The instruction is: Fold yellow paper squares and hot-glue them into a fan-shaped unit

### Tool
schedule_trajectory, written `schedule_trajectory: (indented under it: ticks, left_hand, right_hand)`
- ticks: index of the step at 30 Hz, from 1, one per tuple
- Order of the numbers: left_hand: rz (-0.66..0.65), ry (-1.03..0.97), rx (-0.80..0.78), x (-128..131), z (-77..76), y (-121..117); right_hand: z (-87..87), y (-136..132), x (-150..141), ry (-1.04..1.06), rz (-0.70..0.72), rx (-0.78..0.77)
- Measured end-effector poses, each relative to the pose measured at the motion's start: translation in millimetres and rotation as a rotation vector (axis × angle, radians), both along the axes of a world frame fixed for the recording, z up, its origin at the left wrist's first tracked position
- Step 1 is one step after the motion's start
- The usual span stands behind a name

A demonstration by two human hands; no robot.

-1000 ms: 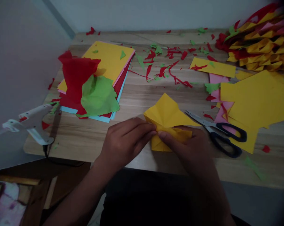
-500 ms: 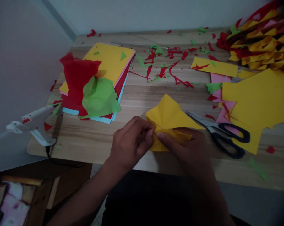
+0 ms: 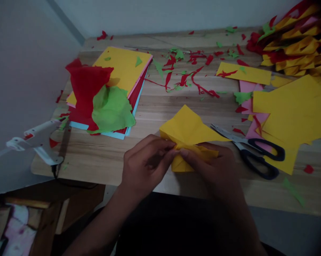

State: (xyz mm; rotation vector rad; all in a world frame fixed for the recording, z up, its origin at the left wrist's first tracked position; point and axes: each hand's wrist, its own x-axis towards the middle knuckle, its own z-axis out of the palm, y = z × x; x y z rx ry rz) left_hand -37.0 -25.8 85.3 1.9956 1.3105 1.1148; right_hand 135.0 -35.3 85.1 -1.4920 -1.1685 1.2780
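Observation:
Both hands hold a folded sheet of yellow paper above the front edge of the table. Its upper flaps fan out into points, and creases run to the middle. My left hand pinches the fold near the centre with thumb and fingertips. My right hand grips the paper from the right, thumb pressed on top at the middle and fingers hidden beneath. Just right of the paper lie scissors with dark handles, the blades pointing to the upper left.
A white glue gun stands at the left edge, its cord hanging down. Behind it, red crepe paper and green crepe paper lie on stacked coloured sheets. Yellow sheets and a folded yellow paper pile are at right, among red scraps.
The left thumb has shifted right to meet the right thumb at the centre fold. The paper's upper left flap has spread slightly left. The view has moved slightly.

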Motion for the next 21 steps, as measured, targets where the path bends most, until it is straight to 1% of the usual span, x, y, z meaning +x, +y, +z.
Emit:
schedule_trajectory:
  ticks: [3,5,7,10,17,21]
  left_hand:
    - [-0.076,0.111,0.055,-4.8,-2.1,2.5]
    - [-0.113,0.178,0.089,-7.3,-3.7,4.3]
    - [-0.117,0.229,0.129,-8.3,-5.2,5.5]
    - [-0.086,0.258,0.167,-7.2,-7.8,5.7]
    - [0.031,0.106,0.029,2.7,-10.4,1.0]
    - [0.082,-0.033,-0.158,5.8,-12.2,-1.4]
  right_hand:
    - [-0.3,-0.7,1.6,0.019,0.044,-0.015]
    - [-0.1,-0.7,1.7,0.029,0.043,-0.011]
    - [0.0,-1.1,0.7,0.020,0.042,0.011]
    - [-0.3,-3.2,-2.3,-0.011,0.040,0.041]
    - [-2.3,-7.7,-6.6,-0.025,0.001,-0.006]
    - [-3.6,-5.0,-7.0,-0.007,-0.007,-0.017]
